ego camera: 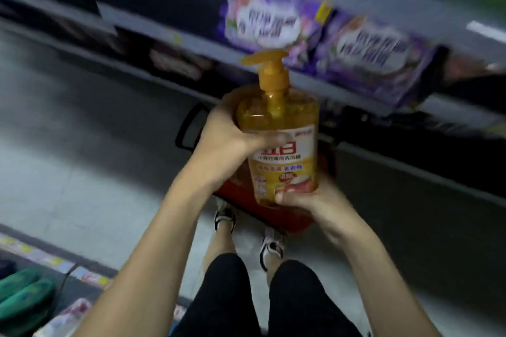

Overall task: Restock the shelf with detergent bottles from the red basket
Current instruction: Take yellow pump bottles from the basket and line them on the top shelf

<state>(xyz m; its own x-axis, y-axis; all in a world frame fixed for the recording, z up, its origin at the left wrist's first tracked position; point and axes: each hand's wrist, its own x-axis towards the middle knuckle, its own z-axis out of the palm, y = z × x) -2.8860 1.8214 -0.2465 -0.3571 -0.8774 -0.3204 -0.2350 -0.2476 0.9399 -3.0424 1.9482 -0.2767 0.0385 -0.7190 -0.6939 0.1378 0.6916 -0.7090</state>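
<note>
A yellow pump-top detergent bottle [279,128] with a white and red label is held upright in the air in front of me. My left hand [230,131] wraps around its upper body from the left. My right hand [304,197] cups its base from below. The red basket [276,213] sits on the floor beneath the bottle, mostly hidden by it and my hands; its black handle [189,128] sticks out to the left. The shelf [356,107] runs across the upper right, blurred by motion.
Purple packets [367,55] lie on the shelf just behind the bottle's pump. A lower shelf edge with green items [22,295] is at the bottom left. Grey floor spreads to the left. My legs and shoes [224,219] stand right behind the basket.
</note>
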